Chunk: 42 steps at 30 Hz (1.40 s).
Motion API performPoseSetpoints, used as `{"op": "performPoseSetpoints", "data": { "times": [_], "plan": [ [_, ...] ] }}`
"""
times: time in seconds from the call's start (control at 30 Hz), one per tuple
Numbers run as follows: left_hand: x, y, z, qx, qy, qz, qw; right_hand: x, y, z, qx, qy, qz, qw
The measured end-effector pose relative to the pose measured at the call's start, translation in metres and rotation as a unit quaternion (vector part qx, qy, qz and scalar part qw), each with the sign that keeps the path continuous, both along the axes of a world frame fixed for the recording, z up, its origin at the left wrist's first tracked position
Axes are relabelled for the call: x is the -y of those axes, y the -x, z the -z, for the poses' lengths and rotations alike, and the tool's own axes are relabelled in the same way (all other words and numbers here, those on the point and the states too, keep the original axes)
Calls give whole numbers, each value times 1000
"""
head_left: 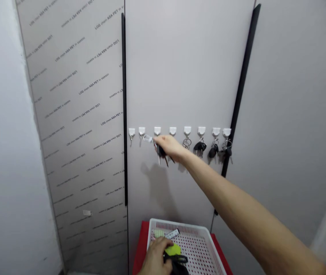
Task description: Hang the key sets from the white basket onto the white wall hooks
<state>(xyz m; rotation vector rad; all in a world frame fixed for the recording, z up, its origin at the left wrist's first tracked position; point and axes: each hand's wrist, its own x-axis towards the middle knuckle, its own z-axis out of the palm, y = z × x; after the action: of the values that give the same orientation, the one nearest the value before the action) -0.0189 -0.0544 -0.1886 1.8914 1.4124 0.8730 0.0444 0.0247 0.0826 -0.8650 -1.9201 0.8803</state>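
My right hand [168, 146] is raised in front of the row of white hooks, its fingers closed on a bunch of keys [162, 152]. Key blades point down below the fingers, and a white key tag [147, 138] sticks out to the left, just under a white hook [157, 131]. Low in the view, my left hand [157, 256] is over a white basket [205, 229]. Its thumb and fingers close around a black looped object [177, 259], whose lower part leaves the frame. Beside it shows a yellow-green piece [173, 249], partly covered.
Key bunches hang from hooks on the right, among them black-headed keys [200, 146]. Two bare hooks, including one hook [132, 132], are at the left. Long black door handles [124, 110] flank the panel. A red surface [141, 244] lies under the basket, which holds a white strip [172, 233].
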Motion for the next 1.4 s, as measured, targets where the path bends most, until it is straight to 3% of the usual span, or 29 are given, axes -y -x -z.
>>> {"op": "performPoseSetpoints", "data": {
  "times": [0.07,0.13,0.2,0.23,0.3,0.4,0.5,0.6,0.73,0.87,0.97,1.03,1.1,1.2,1.3,1.4],
  "plan": [
    [-2,7,-5,79,-19,-43,996,8,-22,56,78,-16,28,996],
    [-9,15,-22,149,-49,-104,982,13,-47,113,123,13,35,992],
    [-23,21,-56,193,-96,-161,963,13,-71,149,168,49,43,984],
    [-33,21,-77,197,-128,-165,958,11,-81,154,156,43,67,985],
    [-55,13,-124,182,-184,-160,953,2,-92,139,63,-38,152,986],
    [-89,-14,-183,162,-228,-192,941,-17,-92,87,-40,-169,280,944],
    [-112,-39,-211,136,-209,-227,941,-35,-79,50,-22,-199,337,920],
    [-119,-44,-221,157,-163,-225,948,-44,-72,43,-23,-144,370,918],
    [-109,-23,-242,192,-152,-153,958,-44,-79,39,-51,-103,323,939],
    [-99,-11,-281,162,-154,-114,968,-37,-81,14,-180,-11,283,942],
    [-99,-15,-310,23,-157,-84,984,-34,-76,-12,-264,88,199,940],
    [-101,-18,-325,-99,-163,-85,978,-34,-73,-27,-304,138,138,932],
    [-103,-20,-336,-169,-168,-95,966,-36,-71,-37,-323,160,101,927],
    [-104,-18,-339,-167,-180,-108,963,-37,-69,-36,-237,123,73,961],
    [-101,-13,-323,-116,-174,-83,974,-32,-71,-16,-100,83,44,991],
    [-94,-7,-295,-83,-145,-48,985,-22,-77,18,-10,83,16,996]
  ]
}}
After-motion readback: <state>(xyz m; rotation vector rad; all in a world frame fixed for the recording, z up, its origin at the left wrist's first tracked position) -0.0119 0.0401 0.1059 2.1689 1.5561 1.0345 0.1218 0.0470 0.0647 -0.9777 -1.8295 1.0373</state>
